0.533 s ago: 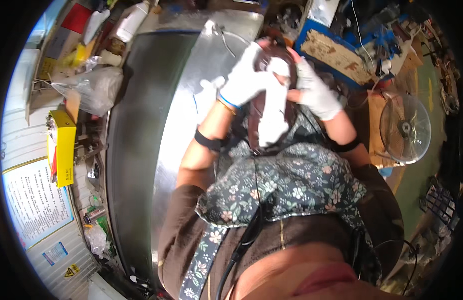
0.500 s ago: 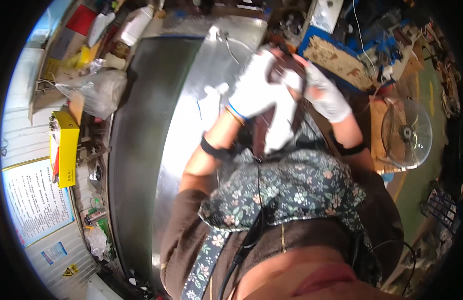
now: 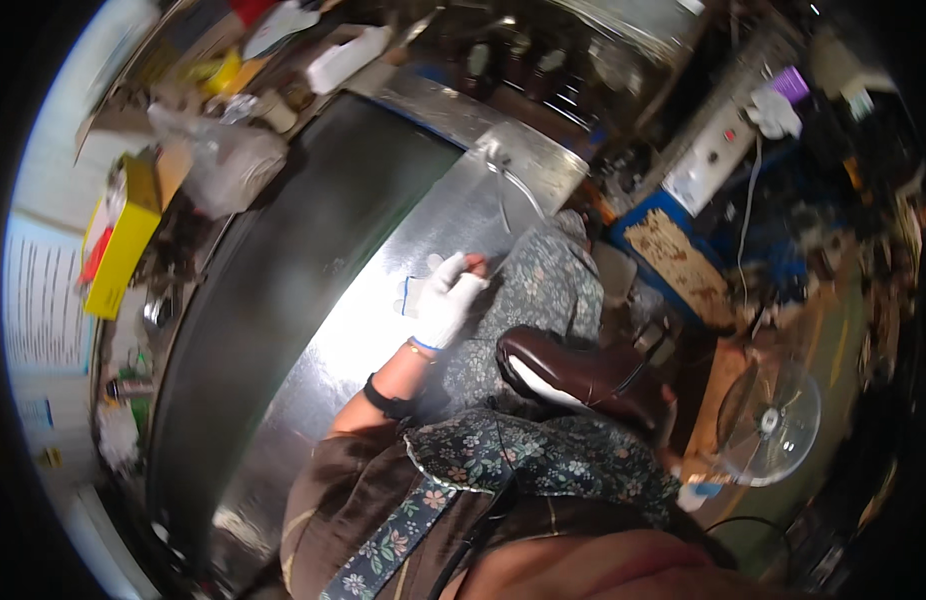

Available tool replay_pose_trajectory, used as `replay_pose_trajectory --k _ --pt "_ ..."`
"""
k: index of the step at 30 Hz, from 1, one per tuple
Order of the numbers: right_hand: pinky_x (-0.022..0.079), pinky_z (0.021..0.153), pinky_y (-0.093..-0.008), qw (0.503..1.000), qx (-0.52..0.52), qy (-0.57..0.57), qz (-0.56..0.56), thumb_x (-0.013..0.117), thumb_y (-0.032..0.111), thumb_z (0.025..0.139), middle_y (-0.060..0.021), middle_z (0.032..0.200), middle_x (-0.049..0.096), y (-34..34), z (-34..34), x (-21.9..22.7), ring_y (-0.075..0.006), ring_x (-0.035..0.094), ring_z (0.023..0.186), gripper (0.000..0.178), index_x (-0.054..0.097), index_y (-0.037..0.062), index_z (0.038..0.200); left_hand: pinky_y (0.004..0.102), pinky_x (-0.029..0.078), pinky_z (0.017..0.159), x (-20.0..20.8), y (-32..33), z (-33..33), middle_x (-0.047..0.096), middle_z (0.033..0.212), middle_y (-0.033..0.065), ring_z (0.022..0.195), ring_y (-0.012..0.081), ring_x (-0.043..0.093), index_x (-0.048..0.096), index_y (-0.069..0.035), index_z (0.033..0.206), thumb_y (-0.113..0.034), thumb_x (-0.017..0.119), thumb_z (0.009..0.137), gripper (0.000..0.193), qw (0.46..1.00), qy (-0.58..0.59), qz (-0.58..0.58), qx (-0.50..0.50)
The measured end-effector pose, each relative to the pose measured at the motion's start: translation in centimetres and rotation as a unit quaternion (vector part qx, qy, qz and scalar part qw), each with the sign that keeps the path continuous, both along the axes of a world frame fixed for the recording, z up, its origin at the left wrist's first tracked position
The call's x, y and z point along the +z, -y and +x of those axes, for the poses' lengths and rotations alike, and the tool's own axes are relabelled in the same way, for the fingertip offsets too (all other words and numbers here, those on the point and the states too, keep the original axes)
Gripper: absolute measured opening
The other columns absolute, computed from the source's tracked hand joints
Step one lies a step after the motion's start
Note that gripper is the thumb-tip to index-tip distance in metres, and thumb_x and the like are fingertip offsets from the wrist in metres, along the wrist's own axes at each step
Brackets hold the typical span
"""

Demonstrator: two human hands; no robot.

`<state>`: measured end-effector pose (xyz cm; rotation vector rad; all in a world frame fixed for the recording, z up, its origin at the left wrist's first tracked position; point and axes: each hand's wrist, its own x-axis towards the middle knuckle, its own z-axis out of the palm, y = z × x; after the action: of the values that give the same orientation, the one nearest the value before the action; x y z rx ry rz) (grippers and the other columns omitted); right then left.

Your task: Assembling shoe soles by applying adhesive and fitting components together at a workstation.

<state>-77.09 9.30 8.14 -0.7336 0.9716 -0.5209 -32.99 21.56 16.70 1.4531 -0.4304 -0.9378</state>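
Note:
A dark brown leather shoe (image 3: pixel 593 368) with a pale strip along its lower edge lies tilted across my lap, over the flowered apron (image 3: pixel 533 290). My right hand (image 3: pixel 669 398) is at the shoe's right end and grips it; only a sliver shows, the rest is hidden. To the left, my left hand (image 3: pixel 447 303) is raised over the metal bench in a white glove with bare fingertips. Its fingers are curled together, and whatever they may hold is too small to make out. Beside it a white glove (image 3: pixel 411 296) with a blue cuff lies on the bench.
A dark belt (image 3: pixel 283 240) runs along the left of the shiny metal bench (image 3: pixel 333 340). A yellow box (image 3: pixel 128 240) and a plastic bag (image 3: pixel 228 165) stand beyond it. At right are a blue-edged tray (image 3: pixel 673 255), a caged fan (image 3: pixel 771 418) and a white cable (image 3: pixel 753 220).
My left hand has let go of the shoe and moved left over the bench. The shoe has come down toward my lap at the right. The view has turned.

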Motion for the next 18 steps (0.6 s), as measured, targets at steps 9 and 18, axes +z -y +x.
replay_pose_trajectory --k 9,18 --pt "0.039 0.114 -0.0500 0.962 -0.063 0.266 0.011 0.049 0.041 0.099 -0.0159 0.149 0.048 12.8 18.2 11.1 -0.0346 0.049 0.135 0.060 0.045 0.0044 0.147 0.0322 0.053 0.086 -6.3 -11.3 -1.5 0.070 0.098 0.0060 0.094 0.0165 0.066 0.069 -0.005 0.117 -0.006 0.053 0.091 0.030 0.971 0.175 0.159 -0.024" --pt "0.041 0.108 -0.0456 0.769 0.116 -0.330 -0.535 0.069 0.062 0.084 -0.0360 0.141 0.048 25.7 42.0 3.8 -0.0462 0.049 0.131 0.108 0.021 -0.0084 0.150 0.0384 0.055 0.080 -7.6 -12.2 -3.4 0.069 0.095 0.0143 0.090 0.0301 0.068 0.067 -0.003 0.101 -0.002 0.066 0.086 0.016 0.907 0.407 0.104 -0.036"
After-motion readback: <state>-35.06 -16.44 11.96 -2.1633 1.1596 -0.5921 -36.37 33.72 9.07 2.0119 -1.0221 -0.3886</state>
